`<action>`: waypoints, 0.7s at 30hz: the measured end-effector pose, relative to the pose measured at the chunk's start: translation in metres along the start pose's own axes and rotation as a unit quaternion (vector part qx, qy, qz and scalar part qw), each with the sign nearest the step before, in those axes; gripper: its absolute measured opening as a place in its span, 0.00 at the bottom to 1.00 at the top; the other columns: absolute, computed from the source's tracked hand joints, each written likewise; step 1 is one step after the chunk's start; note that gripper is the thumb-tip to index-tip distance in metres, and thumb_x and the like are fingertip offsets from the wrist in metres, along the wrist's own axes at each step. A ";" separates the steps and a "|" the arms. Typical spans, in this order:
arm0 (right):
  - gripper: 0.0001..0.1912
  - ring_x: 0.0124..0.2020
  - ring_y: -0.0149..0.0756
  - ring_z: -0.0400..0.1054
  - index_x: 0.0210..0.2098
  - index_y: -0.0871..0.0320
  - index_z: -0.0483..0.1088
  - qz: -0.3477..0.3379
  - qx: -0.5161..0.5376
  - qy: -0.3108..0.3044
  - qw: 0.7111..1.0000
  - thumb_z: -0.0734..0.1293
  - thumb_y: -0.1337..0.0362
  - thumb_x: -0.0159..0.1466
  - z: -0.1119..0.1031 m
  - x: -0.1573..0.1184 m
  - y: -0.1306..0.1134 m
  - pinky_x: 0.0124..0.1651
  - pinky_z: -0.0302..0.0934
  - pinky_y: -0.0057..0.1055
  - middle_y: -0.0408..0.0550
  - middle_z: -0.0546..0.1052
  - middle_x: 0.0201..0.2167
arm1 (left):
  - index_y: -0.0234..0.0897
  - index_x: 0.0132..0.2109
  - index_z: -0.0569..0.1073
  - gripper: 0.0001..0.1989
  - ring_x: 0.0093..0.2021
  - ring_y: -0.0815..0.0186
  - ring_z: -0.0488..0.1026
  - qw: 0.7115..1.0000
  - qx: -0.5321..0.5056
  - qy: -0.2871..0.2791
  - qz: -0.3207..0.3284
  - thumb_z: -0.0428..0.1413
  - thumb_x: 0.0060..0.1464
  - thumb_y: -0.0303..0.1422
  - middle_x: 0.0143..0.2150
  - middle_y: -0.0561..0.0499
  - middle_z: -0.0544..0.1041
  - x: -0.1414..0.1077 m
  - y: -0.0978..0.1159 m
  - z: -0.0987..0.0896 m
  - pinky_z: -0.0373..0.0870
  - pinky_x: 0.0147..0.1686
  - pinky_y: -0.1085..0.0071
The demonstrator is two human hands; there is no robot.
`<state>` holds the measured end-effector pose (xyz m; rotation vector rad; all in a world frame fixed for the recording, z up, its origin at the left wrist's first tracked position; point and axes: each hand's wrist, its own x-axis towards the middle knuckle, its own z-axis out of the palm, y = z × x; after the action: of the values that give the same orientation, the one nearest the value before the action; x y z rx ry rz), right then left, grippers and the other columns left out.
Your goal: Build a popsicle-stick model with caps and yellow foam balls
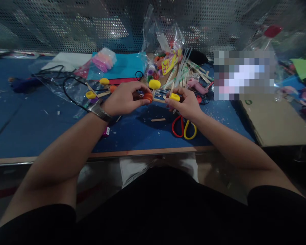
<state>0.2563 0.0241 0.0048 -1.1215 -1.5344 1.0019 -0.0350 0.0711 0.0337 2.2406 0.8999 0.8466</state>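
Observation:
Both hands hold a small craft model [158, 100] made of wooden sticks and round plastic caps, just above the blue table. My left hand [127, 98] pinches an orange cap [148, 97] on its left side. My right hand [187, 102] grips the other side, its fingers at a yellow cap [175, 97]. Another yellow cap [154, 84] tops the model between the hands. Behind my left wrist stands a second stick model with yellow caps [90, 95], partly hidden. Below the hands lie a loose wooden stick [158, 119] and scissors [190, 131] with red and yellow handles.
A pink glue gun [197, 85] and a pile of wooden sticks [193, 73] lie behind my right hand. A clear bag of caps [163, 61] stands at the back. Blue sheets [127, 66] lie back left; a cardboard piece [277, 119] lies right. A perforated metal screen [66, 27] borders the table.

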 end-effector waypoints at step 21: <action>0.42 0.39 0.46 0.83 0.49 0.49 0.82 -0.008 0.022 -0.018 1.000 0.87 0.26 0.51 -0.006 0.005 0.004 0.37 0.82 0.41 0.47 0.85 0.40 | 0.41 0.54 0.86 0.17 0.56 0.48 0.89 0.999 -0.007 0.037 -0.004 0.72 0.65 0.45 0.55 0.42 0.91 0.000 0.002 -0.004 0.89 0.59 0.52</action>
<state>0.2622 0.0301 0.0031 -1.0651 -1.5405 1.0451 -0.0372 0.0706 0.0373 2.2042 0.9332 0.9344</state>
